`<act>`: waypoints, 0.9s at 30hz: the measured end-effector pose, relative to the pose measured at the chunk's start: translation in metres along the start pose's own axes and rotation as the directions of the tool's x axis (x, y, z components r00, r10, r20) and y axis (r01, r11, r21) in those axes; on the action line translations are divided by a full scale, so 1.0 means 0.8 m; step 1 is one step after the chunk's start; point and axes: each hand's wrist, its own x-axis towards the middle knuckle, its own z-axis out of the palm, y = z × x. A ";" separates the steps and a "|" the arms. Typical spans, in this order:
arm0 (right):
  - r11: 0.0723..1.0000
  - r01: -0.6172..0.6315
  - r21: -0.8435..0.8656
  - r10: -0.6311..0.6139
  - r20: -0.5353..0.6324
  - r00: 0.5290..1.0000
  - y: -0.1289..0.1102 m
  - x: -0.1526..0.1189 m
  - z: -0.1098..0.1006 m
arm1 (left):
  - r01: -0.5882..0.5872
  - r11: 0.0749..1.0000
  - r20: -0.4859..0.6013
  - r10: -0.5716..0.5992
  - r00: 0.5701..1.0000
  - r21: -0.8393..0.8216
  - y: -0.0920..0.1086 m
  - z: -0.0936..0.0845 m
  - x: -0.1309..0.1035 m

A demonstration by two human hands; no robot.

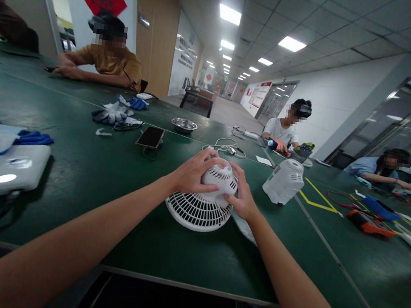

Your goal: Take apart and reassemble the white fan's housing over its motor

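A white fan head [200, 213] rests grille-down on the green table in front of me, its slotted motor housing [221, 179] on top. My left hand [195, 172] wraps round the left side of the housing, thumb along its front. From the right, my right hand [241, 194] grips the same housing, fingers over the top and thumb at the near side. To the right of my hands stands a white slotted plastic housing [284, 181], apart from the fan. A greyish flat piece [244, 227] lies under my right wrist, partly hidden.
On the green table [132, 238] are a phone [150, 136], a metal bowl [184, 125], gloves [114, 113], a white cable [229, 147] and a white power bank-like box [12, 170]. An orange multimeter [369, 224] lies right. Several people sit around the tables.
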 end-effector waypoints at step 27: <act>0.826 -0.359 0.435 0.498 -0.262 0.827 0.012 0.006 0.003 | 0.358 0.296 -0.060 -0.837 0.544 -0.886 -0.089 0.007 -0.018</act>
